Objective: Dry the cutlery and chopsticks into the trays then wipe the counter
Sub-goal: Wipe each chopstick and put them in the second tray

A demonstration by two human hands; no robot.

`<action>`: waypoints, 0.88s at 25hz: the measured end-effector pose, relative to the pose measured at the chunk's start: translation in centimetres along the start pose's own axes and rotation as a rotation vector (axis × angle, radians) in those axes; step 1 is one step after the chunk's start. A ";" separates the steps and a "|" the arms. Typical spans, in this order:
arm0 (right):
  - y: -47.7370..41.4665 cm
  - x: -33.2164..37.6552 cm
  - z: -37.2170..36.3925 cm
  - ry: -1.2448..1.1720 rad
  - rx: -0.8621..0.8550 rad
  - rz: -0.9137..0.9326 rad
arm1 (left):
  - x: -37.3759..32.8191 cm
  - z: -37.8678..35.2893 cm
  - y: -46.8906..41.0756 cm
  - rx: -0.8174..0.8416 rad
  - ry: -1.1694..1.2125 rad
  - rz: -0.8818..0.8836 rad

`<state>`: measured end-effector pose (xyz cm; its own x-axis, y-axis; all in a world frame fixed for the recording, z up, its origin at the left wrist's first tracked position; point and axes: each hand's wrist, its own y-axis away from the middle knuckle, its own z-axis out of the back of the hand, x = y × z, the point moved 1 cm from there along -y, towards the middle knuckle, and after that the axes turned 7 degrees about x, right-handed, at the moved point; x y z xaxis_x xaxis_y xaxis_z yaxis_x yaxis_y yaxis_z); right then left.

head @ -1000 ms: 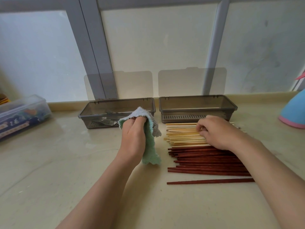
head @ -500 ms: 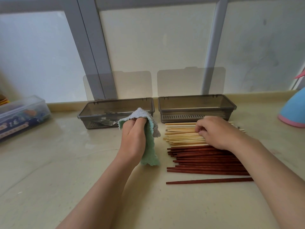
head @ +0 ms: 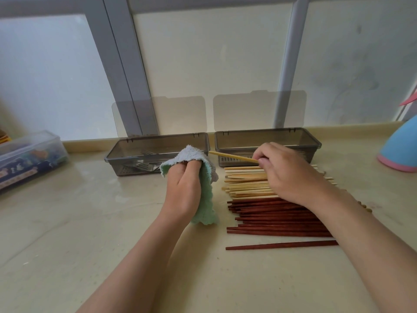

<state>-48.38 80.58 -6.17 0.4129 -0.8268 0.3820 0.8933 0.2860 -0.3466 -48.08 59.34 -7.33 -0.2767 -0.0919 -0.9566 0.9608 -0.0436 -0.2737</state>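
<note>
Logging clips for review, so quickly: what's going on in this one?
A person is drying chopsticks at a counter. The left hand grips a green cloth; the right hand pinches one pale chopstick above the pile, its tip pointing at the cloth. Pale chopsticks and dark chopsticks lie in rows on the counter. The left tray holds forks; no chopsticks show in the right tray.
</note>
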 end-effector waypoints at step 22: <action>1.1 5.7 -3.4 -0.380 0.226 0.054 | -0.2 -0.3 -0.5 -0.272 0.045 -0.098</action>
<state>-45.61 74.60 -7.29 0.4584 -0.5832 0.6707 0.8675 0.4576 -0.1950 -48.53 59.64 -6.97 -0.3734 -0.0559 -0.9260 0.9003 0.2191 -0.3762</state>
